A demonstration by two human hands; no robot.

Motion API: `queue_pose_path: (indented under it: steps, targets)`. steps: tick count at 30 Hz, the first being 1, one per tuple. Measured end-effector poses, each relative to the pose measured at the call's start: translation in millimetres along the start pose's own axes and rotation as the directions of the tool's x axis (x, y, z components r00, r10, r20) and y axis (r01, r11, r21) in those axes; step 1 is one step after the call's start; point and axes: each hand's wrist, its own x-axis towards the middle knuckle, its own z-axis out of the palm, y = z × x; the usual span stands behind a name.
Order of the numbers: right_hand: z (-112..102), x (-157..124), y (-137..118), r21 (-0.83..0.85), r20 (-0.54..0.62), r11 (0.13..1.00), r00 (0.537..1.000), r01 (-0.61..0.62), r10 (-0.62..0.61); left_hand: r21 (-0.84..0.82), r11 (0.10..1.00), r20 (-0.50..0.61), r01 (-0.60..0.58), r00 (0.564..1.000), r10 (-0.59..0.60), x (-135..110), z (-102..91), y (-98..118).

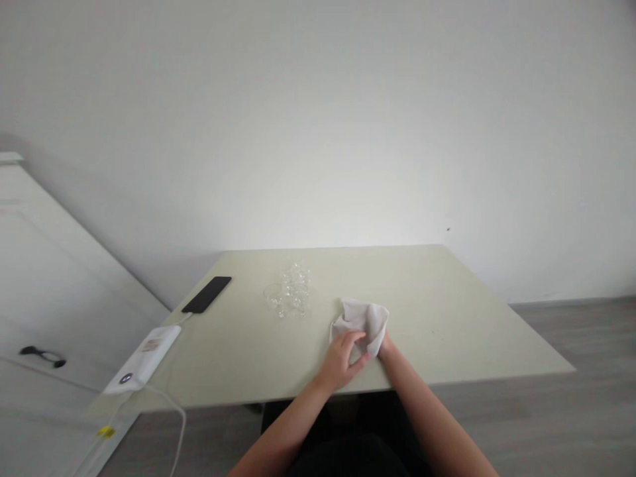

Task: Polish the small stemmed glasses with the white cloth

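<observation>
A pale, off-white cloth (375, 319) is bunched up between my two hands above the front part of the table. My left hand (340, 363) presses into its near left side with bent fingers, the thumb apart from the index finger. From the right, my right hand (384, 347) holds the cloth from behind and below; its fingers are hidden in the folds. Whether anything lies inside the cloth cannot be seen. Left of the hands, several clear stemmed glasses (297, 286) stand close together, their outlines faint against the tabletop.
The pale table (447, 318) reaches to the white wall (338, 132). At its left edge lie a black phone (207, 294) and a white power strip (144, 360), with a white cable (179, 414) hanging off the front. A white cabinet (59, 285) stands at left.
</observation>
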Motion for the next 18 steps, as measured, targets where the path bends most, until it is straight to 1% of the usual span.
queue_pose_path:
  steps: [1,2,3,4,5,6,7,8,10,12,15,18]
  targets:
    - [0.7,0.4,-1.1,0.015,-0.006,1.000,1.000,-0.002,0.002,-0.038,0.998,-0.147,0.048,0.988,-0.054,-0.1,-0.8,-4.6]
    - [2.0,0.8,-2.7,0.037,-0.011,0.999,1.000,-0.005,0.005,-0.093,0.990,-0.318,0.102,0.940,-0.127,0.2,-2.7,-10.4]
    - [4.0,1.0,-4.7,0.055,-0.017,0.998,1.000,-0.011,0.012,-0.166,0.975,-0.478,0.151,0.852,-0.213,0.8,-5.9,-17.1]
    - [6.6,1.0,-7.1,0.061,-0.022,0.998,0.999,-0.022,0.024,-0.247,0.951,-0.604,0.185,0.738,-0.301,1.6,-10.5,-24.7]
    - [9.7,0.8,-9.9,0.070,-0.023,0.997,0.999,-0.039,0.041,-0.326,0.923,-0.681,0.203,0.627,-0.378,2.5,-16.1,-32.6]
    - [13.1,0.3,-13.0,0.088,-0.014,0.994,0.998,-0.060,0.061,-0.387,0.896,-0.705,0.216,0.558,-0.439,3.4,-22.5,-40.7]
    - [16.3,-0.3,-16.1,0.112,0.004,0.991,0.997,-0.078,0.078,-0.428,0.872,-0.693,0.236,0.534,-0.484,4.2,-29.2,-48.3]
    - [19.3,-0.9,-19.1,0.145,0.030,0.986,0.996,-0.086,0.083,-0.451,0.851,-0.657,0.270,0.545,-0.521,5.1,-35.6,-55.2]
    - [23.1,-2.5,-24.1,0.206,0.087,0.975,0.994,-0.087,0.070,-0.460,0.816,-0.563,0.350,0.595,-0.573,7.4,-46.1,-66.1]
    - [23.4,-4.3,-27.4,0.232,0.137,0.969,0.989,-0.087,0.056,-0.448,0.790,-0.493,0.418,0.621,-0.609,11.2,-52.2,-72.8]
    - [19.1,-7.0,-28.8,0.209,0.171,0.975,0.985,-0.075,0.040,-0.417,0.776,-0.460,0.473,0.627,-0.629,20.4,-54.9,-78.3]
    - [13.4,-7.7,-27.4,0.216,0.202,0.975,0.979,-0.058,0.013,-0.385,0.766,-0.460,0.515,0.613,-0.643,30.2,-54.5,-80.8]
